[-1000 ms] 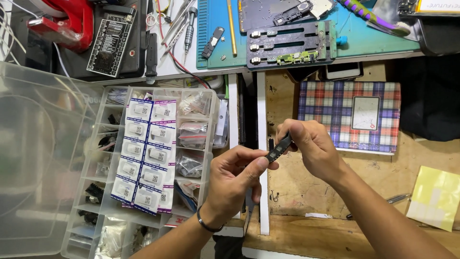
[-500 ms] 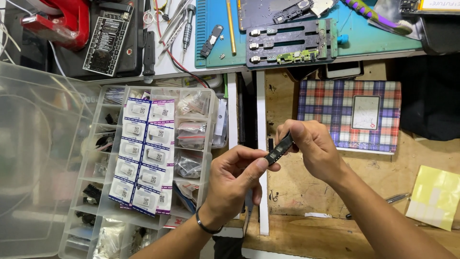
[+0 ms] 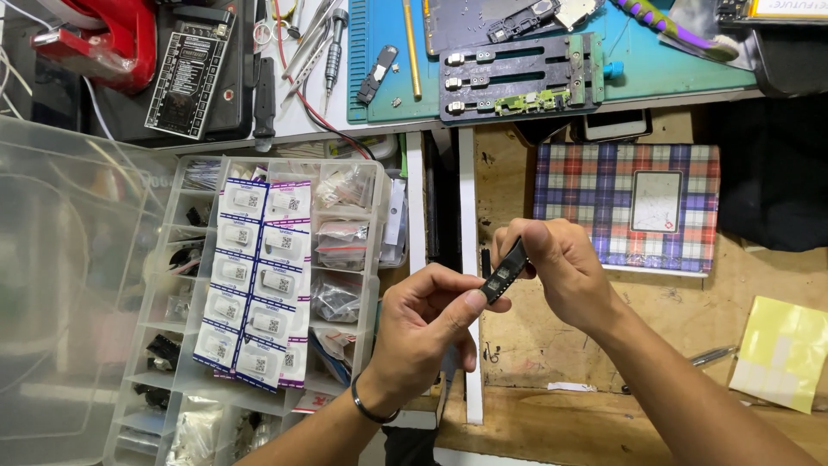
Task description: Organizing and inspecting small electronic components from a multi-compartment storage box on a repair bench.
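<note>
A: Two hands on one small black part (image 3: 503, 274), held in the air over the wooden tabletop, roughly mid-bench. Against a second ago the part sits a touch more upright and the hands have barely shifted. The tray to the left looks the same too.

B: So what does that tell you?

A: My read: it's being turned over and looked at, not fitted or put down. It's nowhere near the holder up top.

B: Grip?

A: Right hand (image 3: 559, 267) has the upper end pinched between thumb and fingers, the other fingers curled in. Left hand (image 3: 427, 332) is half closed, thumb tip pressed to the lower end, forefinger behind it as far as I can see. The part runs slantwise between them, low end left, high end right. There's a black band on the left wrist.

B: What's around?

A: Just left of the left hand is a clear parts organiser (image 3: 371, 185) with small bags and a strip of white-and-blue packets (image 3: 255, 285). Its open lid (image 3: 65, 285) reaches the tabletop's left edge. Behind the right hand, a plaid-covered box (image 3: 621, 207). Along the far edge, a blue mat (image 3: 673, 65) carrying a black board holder (image 3: 517, 78). A red tool (image 3: 108, 43) is at the far left corner, and a yellow pad (image 3: 780, 349) is near the right edge.

B: Anything touching the part besides fingers?

A: No, nothing.
</note>
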